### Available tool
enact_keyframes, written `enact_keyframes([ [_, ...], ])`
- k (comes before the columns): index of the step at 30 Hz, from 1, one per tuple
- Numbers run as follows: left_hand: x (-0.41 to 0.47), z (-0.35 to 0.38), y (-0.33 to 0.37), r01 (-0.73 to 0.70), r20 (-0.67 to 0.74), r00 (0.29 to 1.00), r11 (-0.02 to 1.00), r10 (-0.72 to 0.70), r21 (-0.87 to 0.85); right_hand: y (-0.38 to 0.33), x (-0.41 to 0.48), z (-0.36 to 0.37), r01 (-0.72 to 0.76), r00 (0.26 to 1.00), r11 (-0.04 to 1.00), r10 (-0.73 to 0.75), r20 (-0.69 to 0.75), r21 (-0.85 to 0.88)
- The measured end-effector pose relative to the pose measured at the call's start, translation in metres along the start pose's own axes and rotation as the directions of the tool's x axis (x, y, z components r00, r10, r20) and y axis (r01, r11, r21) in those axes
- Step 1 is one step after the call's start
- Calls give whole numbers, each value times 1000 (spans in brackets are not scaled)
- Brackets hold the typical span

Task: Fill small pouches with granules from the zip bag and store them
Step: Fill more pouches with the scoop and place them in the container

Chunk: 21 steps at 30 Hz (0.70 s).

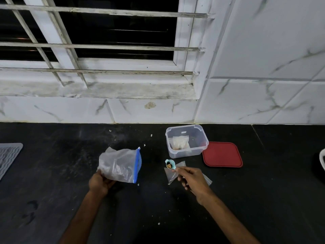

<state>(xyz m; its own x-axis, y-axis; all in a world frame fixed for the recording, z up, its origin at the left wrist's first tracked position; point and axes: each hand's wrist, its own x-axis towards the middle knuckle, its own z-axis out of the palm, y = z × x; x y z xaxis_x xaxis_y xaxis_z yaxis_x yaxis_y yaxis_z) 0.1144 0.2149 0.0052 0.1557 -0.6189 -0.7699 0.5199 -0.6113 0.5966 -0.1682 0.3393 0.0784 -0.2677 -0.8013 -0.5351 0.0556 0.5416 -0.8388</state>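
Left hand (99, 182) grips crumpled clear zip bag (121, 165), blue zipper strip, pale granules inside, near worktop (52, 173) middle. Right hand (191, 178) pinches teal scoop (170, 164) above empty pouches (171, 175); filled pouch (179, 142) in clear container (186, 140) toward back edge, label unreadable.

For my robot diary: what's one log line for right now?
left hand: holds zip bag | right hand: holds scoop | box: open
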Motion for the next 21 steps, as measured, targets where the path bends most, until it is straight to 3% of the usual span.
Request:
enact_keyframes([
  [3,6,-2,9,-138,-138,977,973,164,183,2,1,-6,15,1000,1000,-15,-13,4],
  [5,0,-5,11,-324,-314,843,878,438,353,5,1,-9,19,999,1000,-19,-26,1],
  [6,-14,2,9,-459,-308,741,785,597,417,7,2,-12,16,999,1000,-16,-36,10],
  [8,-52,23,-5,-653,-79,610,557,788,513,10,4,-18,3,998,999,-1,-59,37],
  [10,-87,54,-30,-713,240,606,384,758,587,13,4,-24,-10,996,999,15,-93,45],
  [12,-102,87,-62,-714,496,623,182,605,676,16,4,-32,-19,991,1000,22,-136,18],
  [14,-101,115,-93,-709,650,644,-5,404,705,17,3,-40,-16,985,1000,15,-170,-6],
  [17,-88,142,-127,-661,701,672,-232,240,713,18,0,-55,2,980,1000,-1,-199,5],
  [21,-82,164,-142,-546,683,696,-455,220,703,22,2,-73,17,973,998,-3,-233,61],
])
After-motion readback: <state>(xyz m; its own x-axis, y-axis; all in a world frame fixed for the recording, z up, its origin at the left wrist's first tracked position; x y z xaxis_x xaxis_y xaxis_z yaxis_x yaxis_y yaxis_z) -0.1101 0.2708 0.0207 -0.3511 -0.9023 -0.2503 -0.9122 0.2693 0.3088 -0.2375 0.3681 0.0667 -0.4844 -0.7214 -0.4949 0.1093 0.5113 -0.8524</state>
